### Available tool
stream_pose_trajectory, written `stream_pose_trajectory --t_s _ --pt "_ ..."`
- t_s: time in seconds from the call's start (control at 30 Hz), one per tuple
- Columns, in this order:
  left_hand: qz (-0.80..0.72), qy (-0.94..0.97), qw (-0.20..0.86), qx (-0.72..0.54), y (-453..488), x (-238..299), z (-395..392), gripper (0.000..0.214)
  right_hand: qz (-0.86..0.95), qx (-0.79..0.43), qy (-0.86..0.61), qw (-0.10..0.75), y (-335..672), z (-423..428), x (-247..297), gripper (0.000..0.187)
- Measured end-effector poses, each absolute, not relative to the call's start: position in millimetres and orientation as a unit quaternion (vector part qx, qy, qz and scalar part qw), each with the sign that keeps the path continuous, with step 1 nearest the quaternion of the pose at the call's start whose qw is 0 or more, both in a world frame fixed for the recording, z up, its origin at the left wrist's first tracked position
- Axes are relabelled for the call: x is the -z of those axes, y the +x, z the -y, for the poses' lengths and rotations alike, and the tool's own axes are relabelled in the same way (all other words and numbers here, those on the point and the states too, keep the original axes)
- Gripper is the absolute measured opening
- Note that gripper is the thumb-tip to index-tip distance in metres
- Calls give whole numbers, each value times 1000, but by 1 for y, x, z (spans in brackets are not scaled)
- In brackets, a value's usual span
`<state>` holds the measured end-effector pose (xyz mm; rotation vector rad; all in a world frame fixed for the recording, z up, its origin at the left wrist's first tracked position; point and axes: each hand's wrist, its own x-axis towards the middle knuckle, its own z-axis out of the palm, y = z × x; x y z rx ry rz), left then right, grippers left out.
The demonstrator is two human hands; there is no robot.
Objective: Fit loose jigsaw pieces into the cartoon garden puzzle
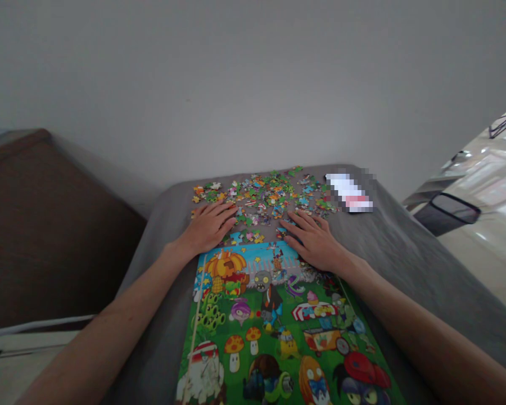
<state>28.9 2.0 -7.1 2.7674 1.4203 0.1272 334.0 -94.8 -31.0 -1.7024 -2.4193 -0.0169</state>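
Loose jigsaw puzzle pieces in many colours lie spread over the far end of a grey-covered surface. My left hand rests palm down at their near left side, fingers stretched out over a few pieces. On the near right side, my right hand lies flat with its fingers spread, touching the pieces' edge. Its heel is over the top right corner of a colourful cartoon puzzle board, which shows plants, mushrooms and a zombie figure. Neither hand grips anything. What lies under the palms is hidden.
A phone with a lit, blurred screen lies right of the pieces. The grey cloth covers the surface. A pale wall stands behind it, and a dark brown wooden panel at left. A dark-rimmed object is beyond the right edge.
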Motion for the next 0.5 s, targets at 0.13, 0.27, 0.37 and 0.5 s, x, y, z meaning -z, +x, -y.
stream_pose_trajectory --t_s 0.13,0.27,0.37,0.5 --pt "-446 893 -6 -54 26 7 5 55 815 5 -573 90 333 95 29 51" --pt "-440 895 8 -78 26 12 5 53 812 6 -576 90 332 95 28 50" --pt "-433 894 23 -116 22 14 1 51 812 6 -577 85 332 95 29 50" --pt "-448 868 25 -214 7 11 -16 46 813 9 -576 84 333 95 32 50"
